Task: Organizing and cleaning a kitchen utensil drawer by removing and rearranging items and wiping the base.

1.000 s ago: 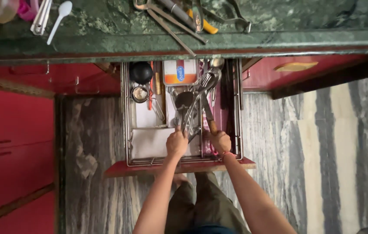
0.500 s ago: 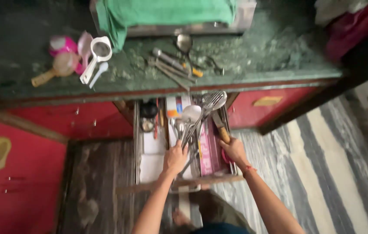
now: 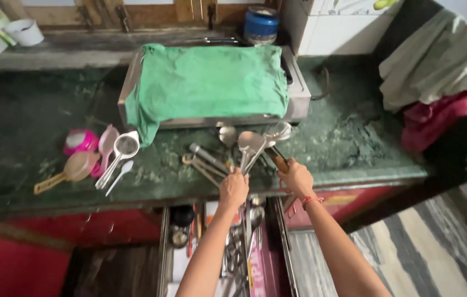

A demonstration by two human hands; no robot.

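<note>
My left hand (image 3: 234, 188) grips a bunch of steel ladles (image 3: 250, 144), lifted over the front of the green stone counter (image 3: 35, 121). My right hand (image 3: 296, 177) grips a wooden-handled steel ladle (image 3: 277, 133) just to the right of them. Both hands are above the open cutlery drawer (image 3: 228, 247), which still holds several steel utensils. More steel utensils (image 3: 206, 159) lie on the counter just left of my left hand.
A stove covered with a green cloth (image 3: 206, 82) stands behind the hands. Pink and white plastic strainers and spoons (image 3: 104, 154) lie at the counter's left. Folded cloths (image 3: 437, 77) are piled at the right. Red cabinet doors (image 3: 35, 242) flank the drawer.
Both hands have risen from inside the drawer to counter level, carrying the ladles up with them. The view has tilted up from the drawer to the counter and stove.
</note>
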